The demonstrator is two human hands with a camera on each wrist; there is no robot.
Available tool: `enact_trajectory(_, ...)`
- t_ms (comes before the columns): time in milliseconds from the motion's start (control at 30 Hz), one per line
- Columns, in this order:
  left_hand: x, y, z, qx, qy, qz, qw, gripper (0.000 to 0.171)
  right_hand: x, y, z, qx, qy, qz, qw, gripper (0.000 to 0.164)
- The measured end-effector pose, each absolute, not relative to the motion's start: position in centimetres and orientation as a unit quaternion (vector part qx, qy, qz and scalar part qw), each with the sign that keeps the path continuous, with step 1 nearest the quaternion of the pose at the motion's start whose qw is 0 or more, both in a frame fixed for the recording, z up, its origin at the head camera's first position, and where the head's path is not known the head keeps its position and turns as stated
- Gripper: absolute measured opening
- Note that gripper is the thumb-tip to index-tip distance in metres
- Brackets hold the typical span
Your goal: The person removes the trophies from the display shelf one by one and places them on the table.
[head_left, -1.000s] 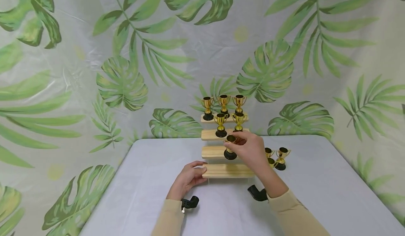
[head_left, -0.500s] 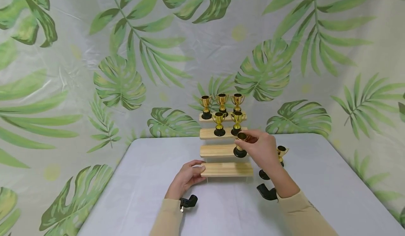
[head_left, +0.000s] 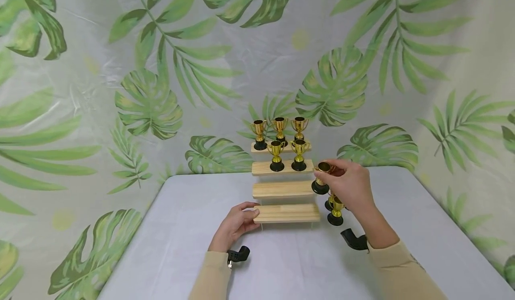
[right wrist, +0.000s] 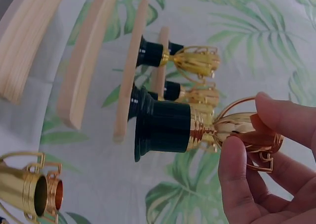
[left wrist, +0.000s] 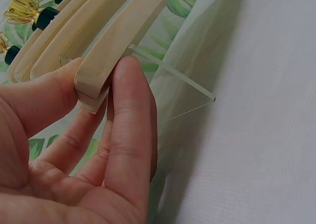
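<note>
A stepped wooden display rack [head_left: 286, 213] with clear supports stands on the table. My left hand [head_left: 233, 225] pinches the left end of its lowest board [left wrist: 106, 61] between thumb and fingers. My right hand [head_left: 352, 186] holds a small gold trophy cup [right wrist: 168, 126] with a black base by its cup and handle, in the air just right of the rack. Three like trophies [head_left: 259, 132] stand on the top board, and two trophies [head_left: 276, 156] on the board below. The two lower boards bear none.
More trophies [head_left: 335, 211] stand on the white-covered table [head_left: 181, 228] to the right of the rack, partly hidden behind my right hand. A leaf-patterned cloth [head_left: 217, 81] hangs behind. Each wrist wears a black camera mount [head_left: 239, 254].
My right hand has carried the trophy rightward, from in front of the third board to beyond the rack's right end. The left hand keeps its grip on the lowest board.
</note>
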State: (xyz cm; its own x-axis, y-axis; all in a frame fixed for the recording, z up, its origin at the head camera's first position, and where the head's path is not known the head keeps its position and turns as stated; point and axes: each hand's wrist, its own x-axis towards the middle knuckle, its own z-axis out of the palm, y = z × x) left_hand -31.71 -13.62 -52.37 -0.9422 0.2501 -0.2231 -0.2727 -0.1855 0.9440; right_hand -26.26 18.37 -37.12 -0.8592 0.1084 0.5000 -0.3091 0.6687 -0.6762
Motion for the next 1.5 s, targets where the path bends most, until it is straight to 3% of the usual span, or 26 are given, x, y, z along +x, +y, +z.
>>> enact_trajectory(900,-31.7,-14.1,-52.3,0.004,0.617,0.767,0.176,0.044,-25.5,24.3,-38.3,-0.003,-0.879,0.375,0.294,0.046)
enact_trajectory(1500,-31.7,-13.9,-52.5,0.002,0.612,0.771,0.178,0.044,-25.5,27.6,-40.2,-0.021,-0.895,0.343,0.285,0.050)
